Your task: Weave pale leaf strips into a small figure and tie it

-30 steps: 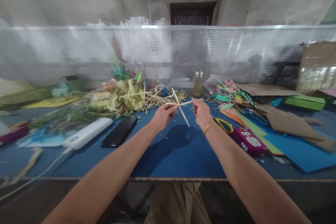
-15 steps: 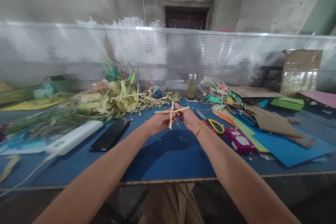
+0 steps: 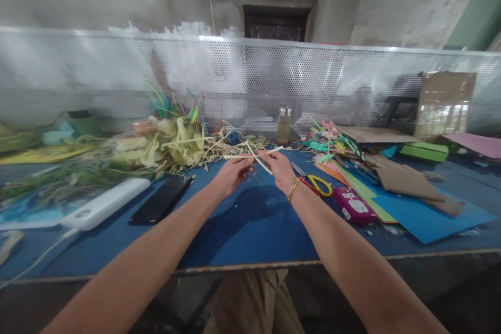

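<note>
The near edge of the blue bench [image 3: 250, 240] sits at 6 o'clock, and both bare forearms run over it toward 12. Above the bench's middle the left hand [image 3: 229, 176] and the right hand [image 3: 281, 171] meet. Each grip is pinched together on the crossed leaf strips [image 3: 239, 156], thumb against fingertips just beside the crossing. The strips hang clear of the surface between the two hands.

They look feather-light, thin and springy (dried palm or straw, by my guess). They would likely crease or split along the grain, so a soft pinch close to the crossing suits them best. Held by the far ends, they would probably flop and twist.

The strips are two narrow, cream-yellow ribbons. One lies roughly 9 to 3; the other slants from 11 down to 4.

At 3 o'clock of the hands lie yellow-handled scissors [image 3: 319, 185], and at 4 a pink gadget [image 3: 352, 206]. A black phone [image 3: 160, 201] and a white power bank [image 3: 105, 203] lie at 8. Farther off, a heap of leaf trimmings [image 3: 176, 146] sits at 10 and a glass jar [image 3: 284, 125] at 12. Behind them stands a perforated metal screen [image 3: 332, 78].
</note>
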